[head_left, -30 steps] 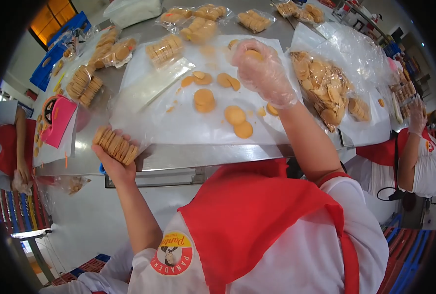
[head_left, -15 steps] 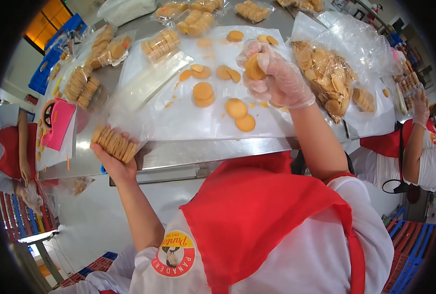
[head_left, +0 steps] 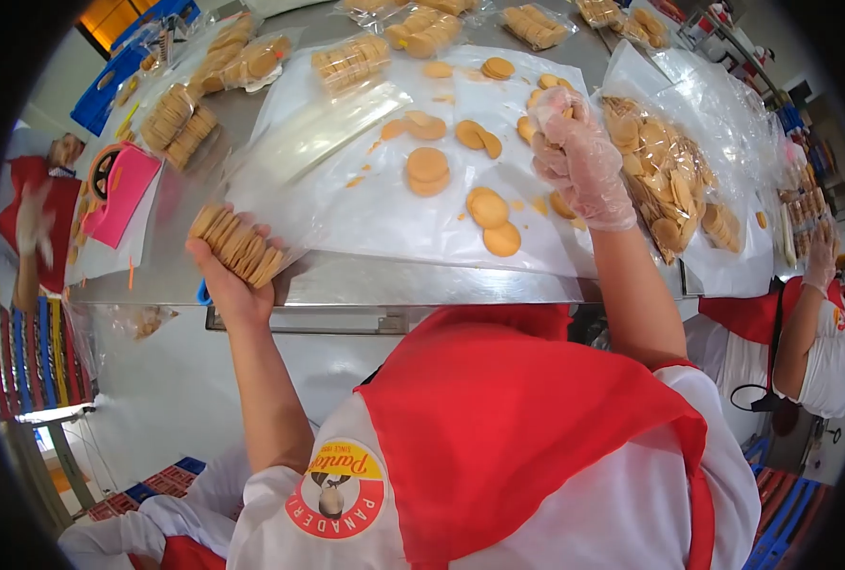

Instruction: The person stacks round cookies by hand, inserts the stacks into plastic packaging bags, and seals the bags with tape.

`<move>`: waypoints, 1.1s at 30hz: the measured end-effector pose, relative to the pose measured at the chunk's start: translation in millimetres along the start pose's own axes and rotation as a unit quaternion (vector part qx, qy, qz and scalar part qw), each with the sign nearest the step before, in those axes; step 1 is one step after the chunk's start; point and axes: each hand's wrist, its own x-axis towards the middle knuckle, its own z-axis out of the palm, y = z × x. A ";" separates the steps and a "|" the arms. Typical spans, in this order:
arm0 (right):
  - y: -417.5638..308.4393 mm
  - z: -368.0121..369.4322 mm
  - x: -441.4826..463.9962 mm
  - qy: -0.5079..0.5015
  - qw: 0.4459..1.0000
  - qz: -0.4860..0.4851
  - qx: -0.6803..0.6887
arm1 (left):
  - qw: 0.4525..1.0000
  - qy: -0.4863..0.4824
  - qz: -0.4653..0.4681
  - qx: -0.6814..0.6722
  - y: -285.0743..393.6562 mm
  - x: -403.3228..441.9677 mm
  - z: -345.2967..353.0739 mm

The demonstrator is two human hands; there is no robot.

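My left hand, bare, is wrapped round a clear bag of round flat cookies at the table's front edge. The bag's loose plastic trails to the right. My right hand, in a clear plastic glove, is curled over the right part of the white sheet; a bit of cookie shows at its fingers, mostly hidden. Near it lie a small cookie stack, a pair of cookies and overlapping cookies, with crumbs around. Flat empty bags lie left of the cookies.
A large bag of broken cookies stands right of my right hand. Filled cookie packs line the back and left. A pink case lies at the left. Co-workers' arms show at the left edge and the right edge.
My right hand has closed more and turned; the cookies it showed half a second ago are now mostly hidden. My left hand keeps its bag. The view has shifted slightly. The left co-worker has moved.
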 end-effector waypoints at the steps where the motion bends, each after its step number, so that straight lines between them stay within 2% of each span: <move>1: -0.8 1.4 0.9 0.013 1.000 -0.006 -0.010 | 1.000 -0.004 0.000 0.001 0.4 -0.1 -0.8; 7: -11.3 3.3 26.4 -0.023 0.965 0.056 -0.253 | 1.000 -0.024 -0.007 -0.008 0.0 1.3 -3.5; 9: -6.1 8.6 32.0 -0.156 0.940 0.008 -0.304 | 1.000 -0.015 -0.012 -0.002 0.5 -0.6 -1.6; 11: -2.4 18.8 33.0 -0.236 0.917 0.018 -0.322 | 1.000 -0.006 -0.005 -0.004 0.9 -1.1 -1.1; 13: -0.9 48.5 28.0 -0.262 0.910 0.088 -0.310 | 1.000 -0.008 -0.001 -0.003 -0.5 -0.4 -0.7; 16: 9.8 58.5 29.1 -0.299 0.866 0.108 -0.387 | 1.000 -0.013 0.002 0.000 -1.9 -1.2 -3.3; 19: -6.6 73.1 22.8 -0.301 0.767 0.132 -0.551 | 1.000 0.005 -0.006 -0.002 -0.8 -2.2 -1.5; 22: -0.1 79.1 13.3 -0.321 0.712 0.065 -0.621 | 1.000 0.023 -0.016 -0.005 2.0 -1.0 4.1; 25: 10.9 79.0 9.1 -0.306 0.711 0.015 -0.633 | 1.000 0.020 -0.016 -0.005 -1.3 -2.3 -0.3; 27: 12.1 77.8 9.6 -0.331 0.709 -0.020 -0.622 | 1.000 0.022 -0.010 0.000 -1.3 -0.9 0.7; 30: 16.8 73.3 8.8 -0.345 0.705 -0.093 -0.612 | 0.997 0.044 0.034 0.045 0.1 -4.0 9.5; 31: 16.3 72.8 8.1 -0.346 0.703 -0.120 -0.610 | 1.000 0.008 0.013 0.023 -0.2 -2.3 0.0; 33: 12.1 76.9 2.5 -0.347 0.685 -0.091 -0.634 | 0.999 0.016 0.019 0.021 0.9 -3.1 1.1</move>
